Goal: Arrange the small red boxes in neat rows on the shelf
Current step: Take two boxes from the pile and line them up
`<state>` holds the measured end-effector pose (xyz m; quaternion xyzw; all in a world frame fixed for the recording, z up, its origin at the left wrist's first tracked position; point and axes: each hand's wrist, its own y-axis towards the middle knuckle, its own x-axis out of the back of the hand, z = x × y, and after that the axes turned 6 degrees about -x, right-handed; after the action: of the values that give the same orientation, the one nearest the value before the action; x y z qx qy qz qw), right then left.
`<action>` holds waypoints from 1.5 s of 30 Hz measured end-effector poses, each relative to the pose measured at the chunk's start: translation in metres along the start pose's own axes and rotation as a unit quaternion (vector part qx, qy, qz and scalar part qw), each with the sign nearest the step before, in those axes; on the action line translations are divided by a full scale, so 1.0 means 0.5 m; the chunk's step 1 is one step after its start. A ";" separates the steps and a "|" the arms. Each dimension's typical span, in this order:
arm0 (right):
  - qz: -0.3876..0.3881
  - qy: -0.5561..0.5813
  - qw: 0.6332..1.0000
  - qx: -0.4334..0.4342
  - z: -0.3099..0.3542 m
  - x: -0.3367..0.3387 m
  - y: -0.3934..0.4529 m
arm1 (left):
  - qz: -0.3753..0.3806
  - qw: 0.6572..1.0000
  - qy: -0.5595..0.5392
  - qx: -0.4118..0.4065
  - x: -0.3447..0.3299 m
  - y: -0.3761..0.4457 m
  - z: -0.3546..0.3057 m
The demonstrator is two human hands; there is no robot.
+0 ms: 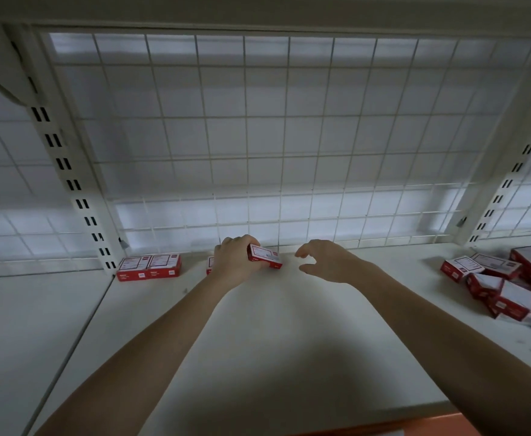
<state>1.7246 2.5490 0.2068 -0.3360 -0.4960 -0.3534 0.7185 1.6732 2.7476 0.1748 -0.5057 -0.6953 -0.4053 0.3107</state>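
Big white flat shelf (257, 325) fills the lower frame, white wire-grid back panel (257, 136) above it. Messy heap of small red-and-white cardboard boxes (509, 284) at right edge; two neat boxes (148, 266) at centre-left. Left hand (235, 262) grips one red box (264, 255) at centre, mid-placement I'd say. Right hand (323, 262) hangs loosely spread, holding nothing. Next: square it with the row.

White shelf (257, 325) bears paired boxes (148, 267) left, heaped boxes (509, 284) right.

Labels on the red boxes (149, 266) are too blurred to read.
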 end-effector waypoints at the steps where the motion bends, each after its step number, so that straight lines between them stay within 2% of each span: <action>1: 0.003 0.001 1.000 0.003 -0.004 0.000 0.001 | 0.004 1.000 0.009 0.003 -0.004 0.003 0.003; 5: 0.008 0.004 1.000 0.014 -0.010 -0.003 0.008 | 0.010 0.999 0.049 0.000 -0.007 0.011 0.007; 13: 0.018 0.013 0.999 0.031 -0.011 -0.011 0.016 | 0.104 0.990 0.092 -0.019 0.013 0.016 0.036; 21: 0.018 0.010 0.999 0.037 -0.015 -0.019 0.025 | 0.106 0.989 0.098 -0.024 0.042 0.006 0.055; 29: 0.014 0.011 0.999 0.038 -0.004 -0.025 0.026 | 0.093 0.993 0.059 -0.034 0.049 -0.003 0.048; 45: 0.015 -0.007 0.999 0.033 0.005 -0.027 0.026 | 0.127 0.987 0.061 -0.074 0.061 0.003 0.060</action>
<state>1.7307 2.5602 0.1931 -0.3220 -0.5072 -0.3237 0.7310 1.6651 2.7879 0.1866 -0.5859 -0.5728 -0.4431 0.3636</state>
